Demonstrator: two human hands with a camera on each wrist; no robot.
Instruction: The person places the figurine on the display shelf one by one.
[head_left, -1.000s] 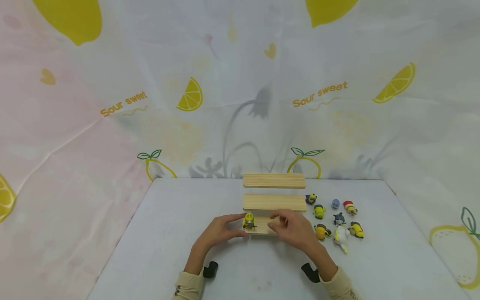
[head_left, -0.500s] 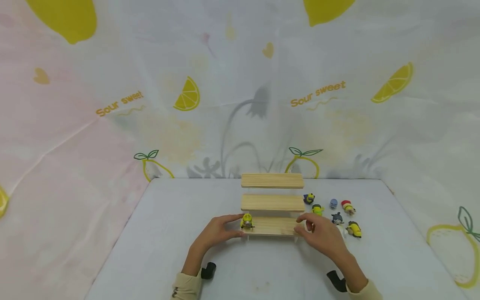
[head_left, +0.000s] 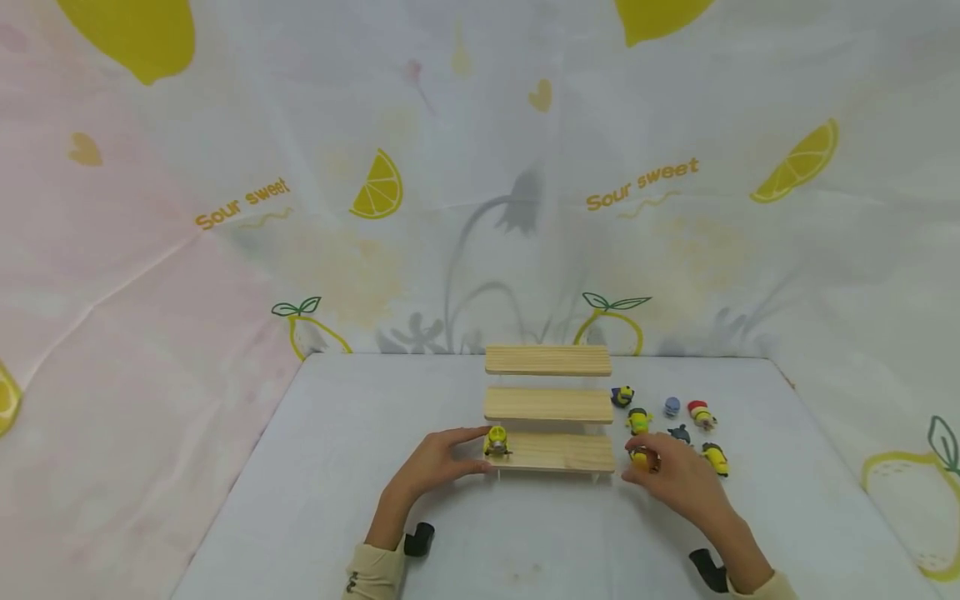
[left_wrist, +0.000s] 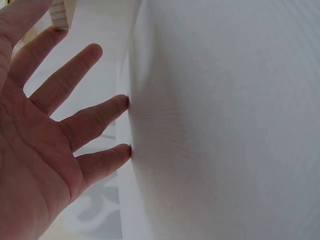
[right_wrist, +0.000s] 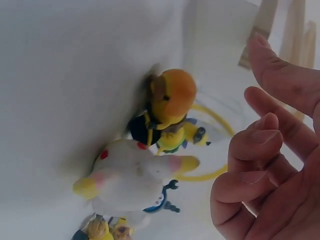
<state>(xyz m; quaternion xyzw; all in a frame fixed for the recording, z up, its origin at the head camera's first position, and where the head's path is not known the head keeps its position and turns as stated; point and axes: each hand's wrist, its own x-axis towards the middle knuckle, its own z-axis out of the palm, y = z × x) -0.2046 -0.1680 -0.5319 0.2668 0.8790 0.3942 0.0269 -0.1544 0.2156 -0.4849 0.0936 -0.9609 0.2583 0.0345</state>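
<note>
On the left end of the lowest board [head_left: 555, 452] of a three-step wooden stand stands a small yellow figurine [head_left: 497, 442]. My left hand [head_left: 431, 462] touches that end, fingers straight and spread; in the left wrist view a fingertip meets the wood [left_wrist: 61, 17]. Right of the stand, my right hand [head_left: 678, 479] hovers at a yellow figurine with an orange head [right_wrist: 177, 92], thumb and index finger apart on either side of it in the head view. Its other fingers curl loosely around nothing. A white toy with yellow tips [right_wrist: 127, 170] lies nearby, hidden by this hand in the head view.
Several more figurines lie right of the stand, among them a green-and-yellow one [head_left: 638, 421], a blue one [head_left: 672, 407], a red-capped one [head_left: 702, 415] and a yellow one [head_left: 716, 458]. The middle board [head_left: 549, 404] and top board [head_left: 548, 360] rise behind the lowest.
My right hand has moved right, from above the lowest board to the figurine with the orange head. The left hand stays at the stand's left end.
</note>
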